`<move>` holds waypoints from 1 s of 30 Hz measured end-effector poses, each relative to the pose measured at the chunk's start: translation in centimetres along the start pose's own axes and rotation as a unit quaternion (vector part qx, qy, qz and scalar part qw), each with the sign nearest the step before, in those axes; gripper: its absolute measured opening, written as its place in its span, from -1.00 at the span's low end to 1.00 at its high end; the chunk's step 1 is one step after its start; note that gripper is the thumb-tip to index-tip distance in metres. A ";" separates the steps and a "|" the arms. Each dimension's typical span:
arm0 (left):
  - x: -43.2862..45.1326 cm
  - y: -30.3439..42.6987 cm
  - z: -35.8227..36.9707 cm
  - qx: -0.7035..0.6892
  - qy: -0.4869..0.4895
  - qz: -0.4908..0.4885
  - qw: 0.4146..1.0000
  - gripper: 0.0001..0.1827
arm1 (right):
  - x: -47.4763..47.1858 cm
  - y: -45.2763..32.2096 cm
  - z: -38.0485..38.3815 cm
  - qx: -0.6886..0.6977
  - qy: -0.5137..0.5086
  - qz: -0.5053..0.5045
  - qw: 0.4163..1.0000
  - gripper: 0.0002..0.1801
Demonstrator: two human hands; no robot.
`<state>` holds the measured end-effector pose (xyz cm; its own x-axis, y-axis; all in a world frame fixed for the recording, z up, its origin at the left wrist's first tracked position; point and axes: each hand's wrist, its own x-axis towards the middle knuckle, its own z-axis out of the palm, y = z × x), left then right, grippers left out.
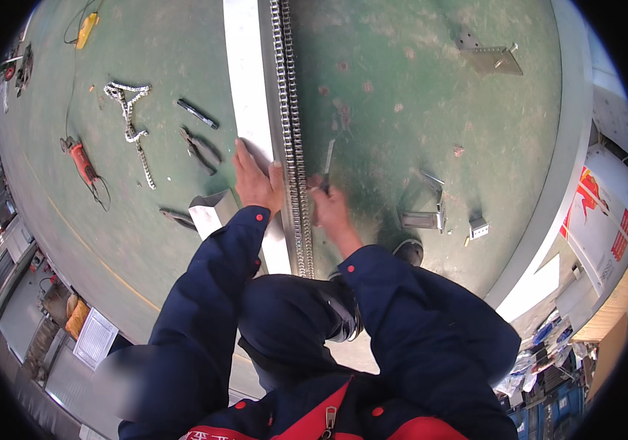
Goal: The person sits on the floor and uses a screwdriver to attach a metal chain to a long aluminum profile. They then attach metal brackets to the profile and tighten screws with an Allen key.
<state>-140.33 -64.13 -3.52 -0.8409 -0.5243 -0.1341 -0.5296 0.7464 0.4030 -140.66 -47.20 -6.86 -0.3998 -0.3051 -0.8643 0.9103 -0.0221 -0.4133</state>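
A long pale metal beam [249, 66] runs away from me, with two roller chains [286, 82] side by side along its right edge. My left hand [259, 184] grips the beam, fingers at its left side and thumb near the chains. In my right hand [333, 212], just right of the chains, is a tool [329, 157] with a dark handle and a narrow metal blade pointing away from me. Blur hides the tool's exact type and whether it touches the chain.
Left on the green floor lie a loose chain [129, 113], a black marker [197, 114], pliers [201, 151], a red angle grinder [81, 160] and a short metal channel [212, 206]. Metal brackets [424, 220] and a drilled plate [492, 58] lie to the right. My knee is close below the beam.
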 end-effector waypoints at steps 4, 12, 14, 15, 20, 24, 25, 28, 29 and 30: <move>0.9 1.6 -0.2 -0.045 -0.019 -0.041 0.998 0.00 | -0.3 -1.2 0.1 -0.041 -0.030 -0.048 0.997 -0.65; 0.9 2.1 -1.2 -0.020 -0.077 -0.078 0.994 0.04 | -8.4 -11.8 -9.0 -0.225 0.008 0.060 0.972 -0.74; 0.8 3.4 -3.2 -0.017 -0.166 -0.144 0.975 0.02 | -13.4 -15.5 -11.0 -0.216 0.024 0.104 0.971 -0.71; 1.2 3.8 -4.5 -0.014 -0.208 -0.175 0.962 0.01 | -15.6 -17.5 -12.3 -0.260 0.022 0.117 0.958 -0.70; -3.2 5.9 -11.3 0.030 -0.288 -0.192 0.938 -0.19 | -26.0 -26.5 -17.4 -0.327 0.067 0.188 0.924 -0.71; -6.9 8.8 -17.2 -0.005 -0.330 -0.269 0.905 -0.22 | -31.0 -34.3 -18.2 -0.365 0.081 0.175 0.911 -0.72; -7.8 9.8 -18.7 -0.022 -0.329 -0.299 0.896 -0.23 | -31.8 -36.3 -18.2 -0.361 0.086 0.184 0.910 -0.69; -10.1 10.5 -20.6 -0.017 -0.342 -0.338 0.877 -0.28 | -32.8 -42.8 -17.0 -0.343 0.098 0.225 0.907 -0.58; -10.5 11.3 -21.1 -0.018 -0.341 -0.372 0.863 -0.28 | -32.3 -45.2 -16.2 -0.340 0.098 0.241 0.904 -0.54; -9.7 12.3 -21.5 -0.013 -0.353 -0.388 0.851 -0.29 | -31.6 -47.4 -15.5 -0.354 0.090 0.262 0.893 -0.45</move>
<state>-136.34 -58.70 22.19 -0.1008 -0.4712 -0.8763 -0.9611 0.2737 -0.0366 -172.78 -21.74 35.62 -0.0072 0.0628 -0.9980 0.7071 0.7060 0.0394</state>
